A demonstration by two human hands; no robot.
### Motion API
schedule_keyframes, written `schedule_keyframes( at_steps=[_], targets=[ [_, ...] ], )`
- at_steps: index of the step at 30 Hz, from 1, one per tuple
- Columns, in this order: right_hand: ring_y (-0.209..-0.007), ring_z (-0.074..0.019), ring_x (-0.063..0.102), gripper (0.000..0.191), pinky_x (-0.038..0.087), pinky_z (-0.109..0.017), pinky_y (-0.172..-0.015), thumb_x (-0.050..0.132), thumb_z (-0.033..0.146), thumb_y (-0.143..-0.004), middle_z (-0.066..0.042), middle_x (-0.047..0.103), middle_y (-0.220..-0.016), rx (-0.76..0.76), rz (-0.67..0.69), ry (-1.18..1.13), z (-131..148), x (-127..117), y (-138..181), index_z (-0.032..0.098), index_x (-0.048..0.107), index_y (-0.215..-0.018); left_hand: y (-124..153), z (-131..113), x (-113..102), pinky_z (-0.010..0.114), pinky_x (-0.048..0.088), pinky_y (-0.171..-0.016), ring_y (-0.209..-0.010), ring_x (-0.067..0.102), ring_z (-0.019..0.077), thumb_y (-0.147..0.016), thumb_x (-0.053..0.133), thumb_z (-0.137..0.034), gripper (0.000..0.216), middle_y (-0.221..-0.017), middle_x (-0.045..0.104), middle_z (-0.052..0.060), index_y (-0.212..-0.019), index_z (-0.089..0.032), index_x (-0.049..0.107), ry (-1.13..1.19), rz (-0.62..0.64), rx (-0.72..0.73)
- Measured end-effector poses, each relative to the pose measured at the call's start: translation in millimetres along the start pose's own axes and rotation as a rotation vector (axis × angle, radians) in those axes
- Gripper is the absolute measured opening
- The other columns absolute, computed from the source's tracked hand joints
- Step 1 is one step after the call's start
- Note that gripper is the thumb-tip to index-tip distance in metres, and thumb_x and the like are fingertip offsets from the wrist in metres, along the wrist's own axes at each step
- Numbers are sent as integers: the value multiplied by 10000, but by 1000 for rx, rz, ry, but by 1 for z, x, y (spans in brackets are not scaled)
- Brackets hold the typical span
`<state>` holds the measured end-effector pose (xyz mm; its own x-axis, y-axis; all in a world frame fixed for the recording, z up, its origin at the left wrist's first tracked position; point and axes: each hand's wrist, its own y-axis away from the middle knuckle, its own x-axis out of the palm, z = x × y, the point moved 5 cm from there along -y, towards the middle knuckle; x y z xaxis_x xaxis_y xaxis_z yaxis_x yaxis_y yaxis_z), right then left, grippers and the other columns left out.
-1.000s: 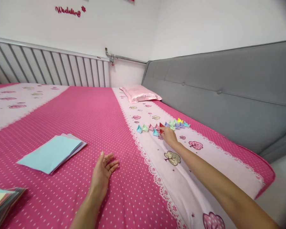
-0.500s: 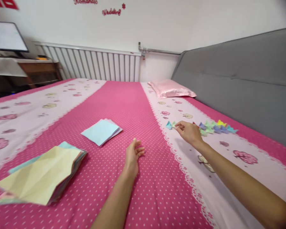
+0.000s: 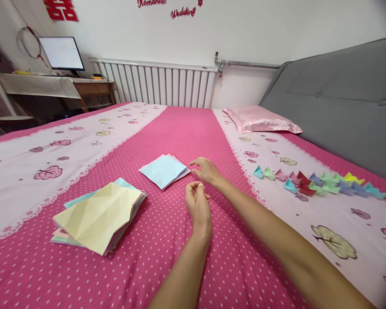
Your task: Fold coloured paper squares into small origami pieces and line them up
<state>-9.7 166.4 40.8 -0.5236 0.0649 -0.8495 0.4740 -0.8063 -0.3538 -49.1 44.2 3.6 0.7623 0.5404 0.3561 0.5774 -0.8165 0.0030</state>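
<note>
Yellow-topped paper sheets (image 3: 98, 212) lie nearest you at left, creased but unshaped. Your left hand (image 3: 198, 206) curls, its hold unclear; your right hand (image 3: 207, 171), parted and apparently empty, hovers beside the unshaped blue-topped stack (image 3: 164, 171); already-folded paper boats (image 3: 316, 189) stand at right.

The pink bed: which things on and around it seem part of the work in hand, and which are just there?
Likely part of the work:
blue-topped paper stack, nearest the right hand
yellow-topped paper stack
folded paper shapes, clustered at right

Probably just there:
pink pillow
monitor
radiator
</note>
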Motion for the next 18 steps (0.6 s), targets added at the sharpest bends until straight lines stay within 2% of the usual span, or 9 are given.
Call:
schedule_keyframes(
  at_steps=[6, 18],
  targets=[
    [-876, -141, 600, 327, 439, -243, -771, 523, 159, -806, -36, 646, -1046, 52, 11, 6, 0, 28, -19, 265, 617, -1101, 1, 1, 1, 203, 386, -541, -540, 476, 65, -790, 478, -287, 116, -718, 522, -32, -825, -187, 524, -2, 35, -11],
    [-866, -141, 599, 307, 431, -251, -782, 530, 130, -790, -42, 640, -1049, 24, 29, 18, 2, 43, -31, 256, 661, -1037, -2, 1, 0, 201, 384, -532, -539, 480, 74, -792, 474, -316, 148, -681, 514, -27, -791, -179, 530, 8, 55, -26]
  ],
)
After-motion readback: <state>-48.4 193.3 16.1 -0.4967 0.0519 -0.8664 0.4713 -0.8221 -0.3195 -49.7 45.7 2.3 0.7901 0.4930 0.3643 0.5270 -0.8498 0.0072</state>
